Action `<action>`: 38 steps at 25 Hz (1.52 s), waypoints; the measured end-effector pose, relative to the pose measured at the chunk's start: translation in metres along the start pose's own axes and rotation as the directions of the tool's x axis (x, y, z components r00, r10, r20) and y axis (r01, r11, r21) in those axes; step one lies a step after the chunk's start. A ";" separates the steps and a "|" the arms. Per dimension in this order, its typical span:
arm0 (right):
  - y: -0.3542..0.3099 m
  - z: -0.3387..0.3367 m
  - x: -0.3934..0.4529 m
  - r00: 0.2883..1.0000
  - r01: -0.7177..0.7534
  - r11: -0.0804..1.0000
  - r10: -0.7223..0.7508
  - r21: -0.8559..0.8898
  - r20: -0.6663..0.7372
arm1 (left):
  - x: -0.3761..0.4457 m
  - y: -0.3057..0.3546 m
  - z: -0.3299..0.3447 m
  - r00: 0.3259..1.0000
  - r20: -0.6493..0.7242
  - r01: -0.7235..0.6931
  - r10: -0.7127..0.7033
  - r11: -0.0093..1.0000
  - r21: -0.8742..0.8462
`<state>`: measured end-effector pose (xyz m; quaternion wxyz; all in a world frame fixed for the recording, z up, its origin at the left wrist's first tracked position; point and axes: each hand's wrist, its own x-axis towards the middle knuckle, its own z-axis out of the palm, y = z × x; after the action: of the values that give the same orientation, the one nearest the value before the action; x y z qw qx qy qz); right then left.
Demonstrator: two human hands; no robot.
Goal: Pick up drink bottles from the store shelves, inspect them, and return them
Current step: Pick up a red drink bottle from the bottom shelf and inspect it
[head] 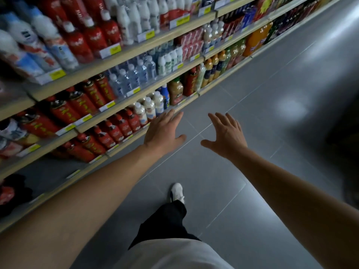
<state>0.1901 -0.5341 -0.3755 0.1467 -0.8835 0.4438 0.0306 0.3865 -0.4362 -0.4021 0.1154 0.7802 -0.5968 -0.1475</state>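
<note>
2 bare hands, left hand (163,131) and right hand (225,133), hover with fingers spread flat, holding nothing, beside glossy red plastic bottles (118,127) on pale shelves (124,141) over smooth grey tiles (272,113).

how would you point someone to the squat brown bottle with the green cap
Start at the lowest stocked shelf of the store rack. Past the white bottles and a blue one sits the brown bottle, just before the red ones. It alone is squat, brown and green-capped.
</note>
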 end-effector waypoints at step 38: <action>0.316 0.078 0.655 0.815 0.523 0.851 -0.480 -0.054 0.325 | 0.561 0.009 0.226 0.843 -0.046 0.537 -0.536 0.844 -0.001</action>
<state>0.3409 -1.1979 -0.6440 0.1522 -0.9622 0.1641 0.1553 0.4323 -0.9814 -0.6613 0.0780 0.9196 -0.3533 -0.1529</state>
